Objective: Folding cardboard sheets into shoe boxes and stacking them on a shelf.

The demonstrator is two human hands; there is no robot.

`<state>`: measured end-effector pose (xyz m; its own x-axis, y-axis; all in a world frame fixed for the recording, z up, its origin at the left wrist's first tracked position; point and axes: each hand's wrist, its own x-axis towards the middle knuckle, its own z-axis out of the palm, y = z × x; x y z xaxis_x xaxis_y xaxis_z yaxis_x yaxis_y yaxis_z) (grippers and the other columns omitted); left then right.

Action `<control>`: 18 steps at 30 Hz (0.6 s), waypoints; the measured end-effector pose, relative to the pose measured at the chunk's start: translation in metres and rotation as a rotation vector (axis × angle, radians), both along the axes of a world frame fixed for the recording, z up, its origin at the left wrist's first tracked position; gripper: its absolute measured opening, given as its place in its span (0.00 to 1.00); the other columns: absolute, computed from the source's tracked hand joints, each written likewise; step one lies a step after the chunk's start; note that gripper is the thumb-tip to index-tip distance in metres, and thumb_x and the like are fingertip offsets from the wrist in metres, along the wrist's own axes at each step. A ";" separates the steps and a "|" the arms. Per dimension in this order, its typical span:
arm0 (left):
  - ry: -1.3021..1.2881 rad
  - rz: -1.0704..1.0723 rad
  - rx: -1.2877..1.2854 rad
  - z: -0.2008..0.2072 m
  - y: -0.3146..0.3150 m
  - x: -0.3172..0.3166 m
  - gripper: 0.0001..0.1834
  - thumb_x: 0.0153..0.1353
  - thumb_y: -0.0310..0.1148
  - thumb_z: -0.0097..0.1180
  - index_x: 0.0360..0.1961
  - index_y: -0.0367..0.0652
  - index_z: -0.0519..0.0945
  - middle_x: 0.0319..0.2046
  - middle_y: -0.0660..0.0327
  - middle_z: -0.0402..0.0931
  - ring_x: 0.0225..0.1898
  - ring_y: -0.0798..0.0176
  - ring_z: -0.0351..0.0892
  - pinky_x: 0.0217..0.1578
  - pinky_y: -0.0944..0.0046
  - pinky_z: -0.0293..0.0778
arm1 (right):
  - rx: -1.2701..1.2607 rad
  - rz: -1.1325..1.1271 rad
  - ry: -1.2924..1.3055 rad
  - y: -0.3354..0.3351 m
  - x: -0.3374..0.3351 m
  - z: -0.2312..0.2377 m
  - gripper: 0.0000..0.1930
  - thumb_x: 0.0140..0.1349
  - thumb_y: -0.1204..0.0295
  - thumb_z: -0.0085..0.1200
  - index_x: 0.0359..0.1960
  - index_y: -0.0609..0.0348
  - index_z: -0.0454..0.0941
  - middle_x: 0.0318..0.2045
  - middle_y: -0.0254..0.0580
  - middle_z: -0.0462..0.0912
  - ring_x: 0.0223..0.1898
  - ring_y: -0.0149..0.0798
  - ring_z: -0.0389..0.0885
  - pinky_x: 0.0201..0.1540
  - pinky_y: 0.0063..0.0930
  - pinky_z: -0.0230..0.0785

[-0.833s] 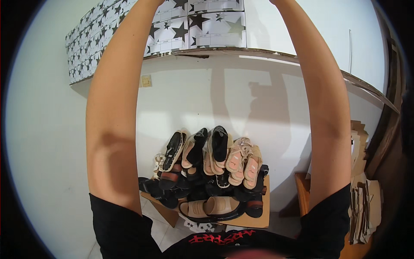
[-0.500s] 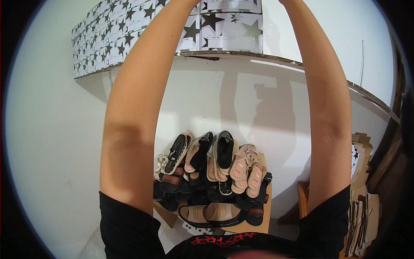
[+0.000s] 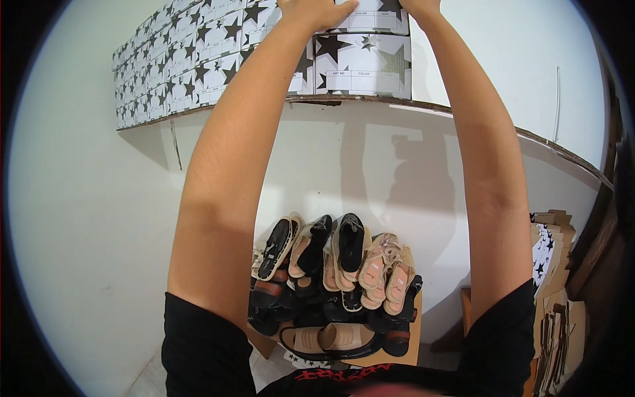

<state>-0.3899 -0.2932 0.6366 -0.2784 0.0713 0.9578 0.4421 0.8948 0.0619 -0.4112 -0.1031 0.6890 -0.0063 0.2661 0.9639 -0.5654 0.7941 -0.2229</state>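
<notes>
Both my arms reach up to the star-patterned boxes at the top of the view. My left hand (image 3: 319, 12) lies against the left part of an upper white box (image 3: 377, 21) with black stars, its thumb stretched across the front. At that box's right edge is my right hand (image 3: 421, 6), its fingers mostly cut off by the top of the picture. The box sits between the two hands, on top of another star-patterned box (image 3: 364, 65). Its upper part is out of view.
More star-patterned boxes (image 3: 178, 63) stand stacked leftward along the wall shelf (image 3: 430, 104). Below, black and beige sandals and shoes (image 3: 347, 251) are heaped on a small table (image 3: 411, 331). Flattened cardboard (image 3: 562, 317) leans at the lower right, near a dark wooden edge.
The view has shifted, so shelf, boxes and shoes appear lower. Both my hands now show more fully, with the left thumb visible on the upper box.
</notes>
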 end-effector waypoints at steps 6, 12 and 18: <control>-0.006 -0.025 0.015 0.004 -0.002 -0.010 0.51 0.48 0.62 0.49 0.63 0.34 0.53 0.65 0.51 0.49 0.65 0.42 0.44 0.60 0.37 0.46 | -0.039 0.005 -0.120 -0.012 0.003 0.001 0.26 0.51 0.56 0.50 0.39 0.72 0.72 0.36 0.63 0.78 0.42 0.56 0.76 0.46 0.38 0.67; -0.033 -0.094 0.019 0.005 -0.002 -0.009 0.52 0.48 0.63 0.49 0.63 0.33 0.52 0.65 0.49 0.48 0.65 0.41 0.44 0.60 0.39 0.44 | 0.038 -0.015 -0.146 -0.004 0.001 0.001 0.27 0.53 0.55 0.50 0.41 0.72 0.71 0.38 0.64 0.77 0.43 0.57 0.76 0.48 0.38 0.66; -0.006 -0.029 -0.019 -0.008 0.000 0.000 0.50 0.48 0.61 0.52 0.63 0.36 0.52 0.66 0.47 0.42 0.66 0.42 0.38 0.60 0.36 0.39 | 0.180 -0.065 -0.166 0.005 0.030 -0.011 0.27 0.55 0.54 0.50 0.44 0.71 0.70 0.42 0.66 0.75 0.47 0.57 0.73 0.50 0.38 0.65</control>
